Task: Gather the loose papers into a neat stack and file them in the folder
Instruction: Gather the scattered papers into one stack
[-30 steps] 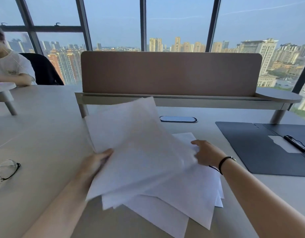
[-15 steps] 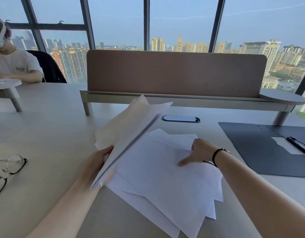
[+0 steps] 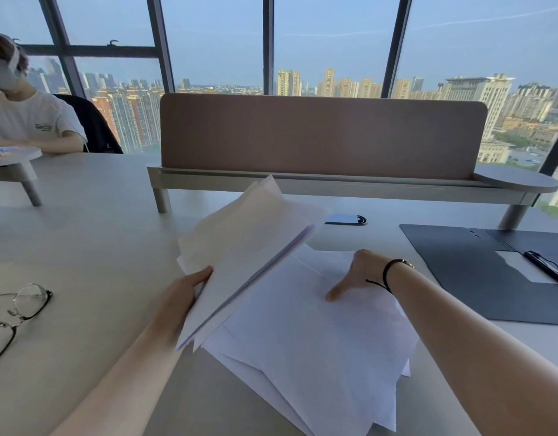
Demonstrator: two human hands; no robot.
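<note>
Several lifted papers (image 3: 243, 247) between left fingers (image 3: 199, 280), thumb on top

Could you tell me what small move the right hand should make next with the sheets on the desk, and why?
Probably pinch up the top loose sheet under the right hand and slide it into the bundle of papers that the left hand holds tilted. Several sheets lie fanned and crooked on the desk, and the open folder holds no stack yet.
</note>
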